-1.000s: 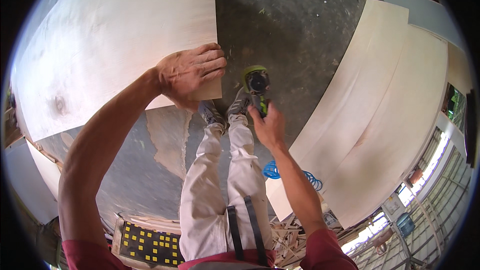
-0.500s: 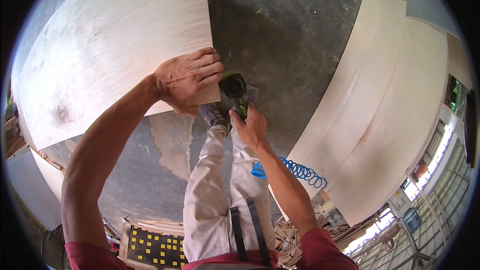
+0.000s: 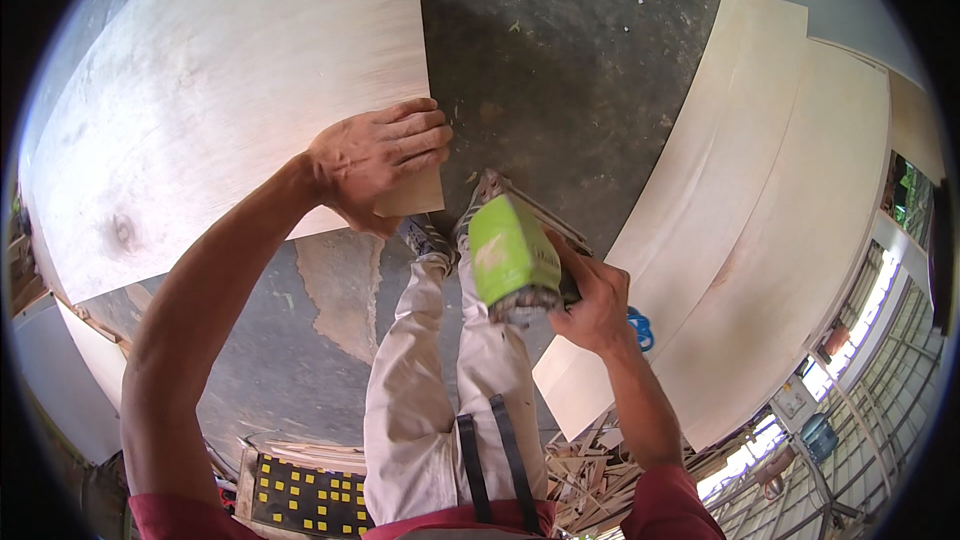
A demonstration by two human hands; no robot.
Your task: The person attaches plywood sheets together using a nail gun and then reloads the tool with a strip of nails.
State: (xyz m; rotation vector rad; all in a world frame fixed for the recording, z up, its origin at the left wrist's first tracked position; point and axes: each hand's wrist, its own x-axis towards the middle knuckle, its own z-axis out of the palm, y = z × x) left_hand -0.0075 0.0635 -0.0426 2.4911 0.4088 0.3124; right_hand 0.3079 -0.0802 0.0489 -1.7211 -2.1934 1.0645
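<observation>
A large pale plywood sheet (image 3: 230, 90) fills the left side. At its near right corner my left hand (image 3: 385, 160) is closed on the edge, fingers bent and thumb lower down. In my right hand (image 3: 592, 302) I hold a lime-green air nail gun (image 3: 512, 252) by its handle. The gun is tilted over my right leg, its narrow metal nose pointing away from me and apart from the sheet. Part of a blue coiled air hose (image 3: 641, 328) shows beside my right wrist; the rest is hidden.
More pale plywood sheets (image 3: 740, 230) lie on the right. My shoes (image 3: 425, 238) stand on the grey concrete floor (image 3: 560, 70) by the sheet's corner. Wood scraps (image 3: 585, 480) are piled at the lower right, near a black panel with yellow squares (image 3: 310, 493).
My right hand has moved right and toward me, bringing the nail gun up and turning it so its green body shows. My left hand stays at the plywood corner.
</observation>
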